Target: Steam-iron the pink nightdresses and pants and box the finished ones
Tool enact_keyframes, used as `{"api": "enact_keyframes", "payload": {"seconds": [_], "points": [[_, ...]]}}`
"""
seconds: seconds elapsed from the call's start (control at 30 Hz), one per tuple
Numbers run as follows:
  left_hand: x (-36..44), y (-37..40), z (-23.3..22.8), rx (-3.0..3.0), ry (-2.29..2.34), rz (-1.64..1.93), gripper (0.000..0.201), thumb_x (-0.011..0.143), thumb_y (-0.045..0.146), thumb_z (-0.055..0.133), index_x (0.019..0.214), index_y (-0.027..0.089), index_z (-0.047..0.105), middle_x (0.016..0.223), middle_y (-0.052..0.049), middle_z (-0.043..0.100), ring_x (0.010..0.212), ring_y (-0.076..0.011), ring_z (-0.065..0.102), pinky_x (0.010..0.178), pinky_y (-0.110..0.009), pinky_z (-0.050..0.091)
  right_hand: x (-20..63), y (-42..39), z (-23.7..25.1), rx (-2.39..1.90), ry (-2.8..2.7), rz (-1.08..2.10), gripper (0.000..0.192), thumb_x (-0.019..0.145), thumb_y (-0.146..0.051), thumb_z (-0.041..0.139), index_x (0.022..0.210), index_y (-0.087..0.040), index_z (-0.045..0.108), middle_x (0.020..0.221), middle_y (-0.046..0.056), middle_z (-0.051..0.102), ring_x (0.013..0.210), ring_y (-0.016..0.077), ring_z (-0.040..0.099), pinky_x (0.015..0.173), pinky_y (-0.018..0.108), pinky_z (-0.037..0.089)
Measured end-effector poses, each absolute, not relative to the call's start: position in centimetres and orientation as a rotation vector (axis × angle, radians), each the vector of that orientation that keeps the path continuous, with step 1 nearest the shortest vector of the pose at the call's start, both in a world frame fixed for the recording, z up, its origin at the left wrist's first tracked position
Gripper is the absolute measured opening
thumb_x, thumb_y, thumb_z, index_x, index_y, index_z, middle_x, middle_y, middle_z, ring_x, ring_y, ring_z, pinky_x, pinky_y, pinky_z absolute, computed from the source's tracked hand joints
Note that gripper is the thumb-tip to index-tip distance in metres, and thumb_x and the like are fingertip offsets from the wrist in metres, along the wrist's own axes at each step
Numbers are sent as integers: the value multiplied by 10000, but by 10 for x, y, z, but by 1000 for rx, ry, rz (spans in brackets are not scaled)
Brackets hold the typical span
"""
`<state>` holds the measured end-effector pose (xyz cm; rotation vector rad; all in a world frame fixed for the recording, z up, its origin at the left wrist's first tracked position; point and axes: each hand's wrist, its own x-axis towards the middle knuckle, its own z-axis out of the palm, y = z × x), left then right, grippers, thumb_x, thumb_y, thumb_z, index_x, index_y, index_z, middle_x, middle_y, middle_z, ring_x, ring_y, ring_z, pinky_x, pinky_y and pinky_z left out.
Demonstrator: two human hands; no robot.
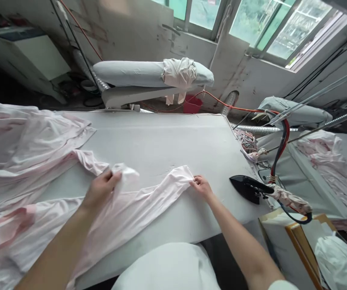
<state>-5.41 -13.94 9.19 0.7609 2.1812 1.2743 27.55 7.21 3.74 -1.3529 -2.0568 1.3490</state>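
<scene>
Cloth (121,217), pale pink and thin, lies spread over the near part of a big white table (167,141). The left hand (100,189) pinches a bunched bit of the cloth between thumb and fingers and lifts it a little off the table. The right hand (202,186) grips the far right edge of the same cloth, with the fingers closed on the hem, low against the table top. The cloth runs between the two hands and then hangs over the near edge of the table. A pile of more pink cloth (19,145) sits on the left side of the table, touching the piece in the hands. A black iron (247,187) rests near the right edge of the table, just beside the right hand but not touching it. A red and black hose (282,145) goes up from the iron. Behind the table stands a long padded arm board (137,74) with a pink rag (179,74) draped over it. Windows (252,20) show at the top. To the right is another table with a heap of pink cloth (330,161).
</scene>
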Motion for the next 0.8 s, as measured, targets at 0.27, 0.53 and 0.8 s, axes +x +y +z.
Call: {"api": "enact_keyframes", "payload": {"seconds": [0.27, 0.53, 0.8], "points": [[112, -29, 92, 1164, 1738, 1247, 317, 878, 489, 538, 780, 192, 591, 693, 9, 568, 647, -142, 504, 618, -278, 375, 299, 39, 46, -1426, -1614, 1401, 610, 730, -836, 621, 749, -238, 505, 497, -33, 534, 409, 160, 539, 419, 280, 446], [164, -103, 38, 1541, 1622, 1005, 339, 852, 430, 655, 1140, 277, 748, 1046, -66, 704, 951, -226, 667, 860, -346, 525, 311, -3, 33, -1499, -1635, 1486, 667, 836, -615, 618, 1319, -157, 580, 872, 81, 694, 760, 227, 681, 590, 301, 561], [34, -312, -2, 969, 2423, 1123, 428, 826, 466, 527, 1145, 278, 742, 1237, -71, 733, 1196, -340, 649, 1078, -471, 514, 307, 35, 127, -1081, -1574, 817, 468, 843, -550, 650, 1142, -192, 677, 863, 59, 664, 719, 176, 610, 601, 278, 496]]}}
